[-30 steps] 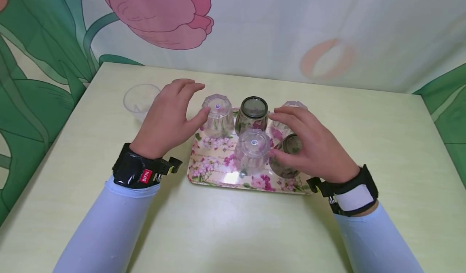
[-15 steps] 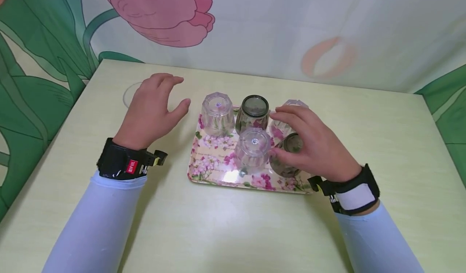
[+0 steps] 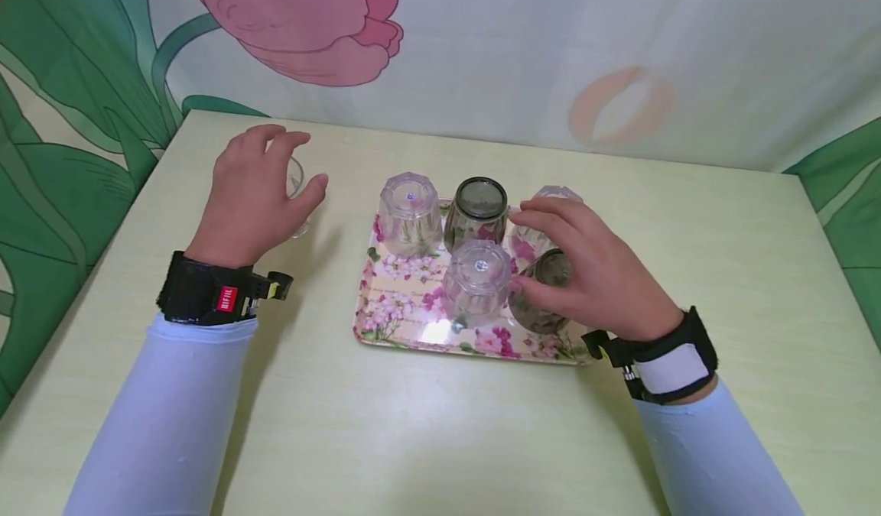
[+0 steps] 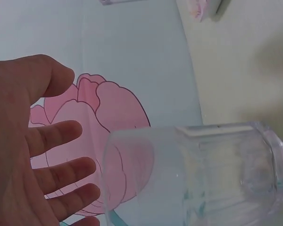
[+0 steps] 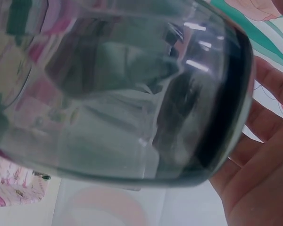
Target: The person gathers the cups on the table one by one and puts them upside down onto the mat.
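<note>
My left hand [image 3: 251,195] hangs over a clear plastic cup [image 4: 217,174] at the table's left. In the left wrist view its fingers are loosely spread just off the cup's rim, and the head view shows the cup mostly hidden behind the hand. My right hand [image 3: 592,279] hovers at the right of a floral tray [image 3: 395,340], its fingers and thumb parted over a dark tinted glass [image 3: 537,317] standing upside down. The right wrist view shows that dark glass [image 5: 118,127] close up, with the fingers relaxed beyond its base.
Also upside down on the tray are a clear cup [image 3: 411,214] at back left, another dark glass [image 3: 480,206] at back middle, and a clear cup [image 3: 478,279] at front middle. A further clear cup [image 3: 556,193] is partly behind my right hand. A flowered curtain [image 3: 482,57] hangs behind the table.
My left hand has moved left, away from the back-left cup on the tray, to the cup on the table. My right hand has stayed where it was.
</note>
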`<state>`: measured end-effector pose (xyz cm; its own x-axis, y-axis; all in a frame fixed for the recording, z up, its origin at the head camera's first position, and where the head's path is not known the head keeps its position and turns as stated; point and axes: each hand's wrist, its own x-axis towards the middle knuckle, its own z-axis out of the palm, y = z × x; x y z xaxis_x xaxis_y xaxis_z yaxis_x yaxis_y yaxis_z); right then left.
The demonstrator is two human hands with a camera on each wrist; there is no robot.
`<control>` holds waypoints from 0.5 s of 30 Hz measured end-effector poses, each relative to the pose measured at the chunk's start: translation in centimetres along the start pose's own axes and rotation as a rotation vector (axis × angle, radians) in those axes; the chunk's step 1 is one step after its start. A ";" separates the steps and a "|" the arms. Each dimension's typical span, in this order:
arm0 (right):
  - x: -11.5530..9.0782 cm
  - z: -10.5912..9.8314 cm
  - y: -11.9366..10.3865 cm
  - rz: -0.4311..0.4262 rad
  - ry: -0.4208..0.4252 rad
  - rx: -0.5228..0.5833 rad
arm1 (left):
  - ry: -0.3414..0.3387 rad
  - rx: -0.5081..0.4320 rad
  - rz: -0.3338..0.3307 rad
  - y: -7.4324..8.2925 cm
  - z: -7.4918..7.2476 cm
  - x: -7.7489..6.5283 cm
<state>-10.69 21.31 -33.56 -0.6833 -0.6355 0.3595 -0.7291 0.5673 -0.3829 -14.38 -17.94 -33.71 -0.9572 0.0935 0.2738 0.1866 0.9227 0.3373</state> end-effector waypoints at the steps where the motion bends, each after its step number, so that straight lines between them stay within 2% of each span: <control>1: 0.0 0.0 0.0 0.000 0.000 -0.002 | 0.002 0.006 -0.004 -0.2 0.0 0.1; 7: 0.1 0.0 0.1 0.006 -0.007 -0.007 | -0.017 0.043 -0.034 -0.9 0.0 0.3; 15: -0.1 0.2 0.1 0.010 -0.008 0.010 | -0.073 0.066 -0.085 -1.6 0.1 0.4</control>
<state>-10.68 21.32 -33.74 -0.6899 -0.6343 0.3488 -0.7220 0.5680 -0.3950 -15.09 -19.33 -34.25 -0.9829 0.0387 0.1799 0.0916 0.9509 0.2957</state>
